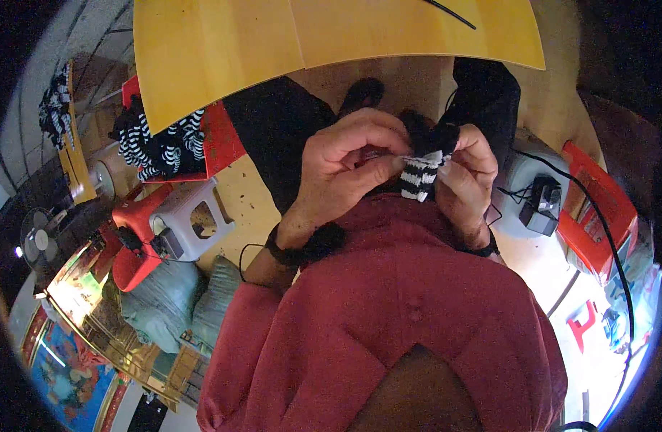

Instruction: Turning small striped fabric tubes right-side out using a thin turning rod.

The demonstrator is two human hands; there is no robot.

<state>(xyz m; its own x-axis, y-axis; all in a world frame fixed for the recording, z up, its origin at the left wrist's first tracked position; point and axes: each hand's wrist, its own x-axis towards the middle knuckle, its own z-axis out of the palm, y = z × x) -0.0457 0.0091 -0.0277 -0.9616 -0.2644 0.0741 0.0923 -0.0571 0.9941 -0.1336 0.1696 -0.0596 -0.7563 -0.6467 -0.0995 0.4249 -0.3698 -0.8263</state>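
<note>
At frame centre, the left hand (345, 169) and right hand (466, 180) both pinch closed on one black-and-white striped knit piece (421, 176), with two red boxes (597, 216) at right and one striped pile (161, 144) upper left.

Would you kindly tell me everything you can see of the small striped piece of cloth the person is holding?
The striped cloth piece is a small knitted-looking fabric item with black and white bands, joined at its upper end to a dark, fuzzy black part. It is held up in front of the person's chest, above the red shirt, below the edge of the yellow table. The left hand pinches it from the left and the right hand from the right, covering much of it.
</note>
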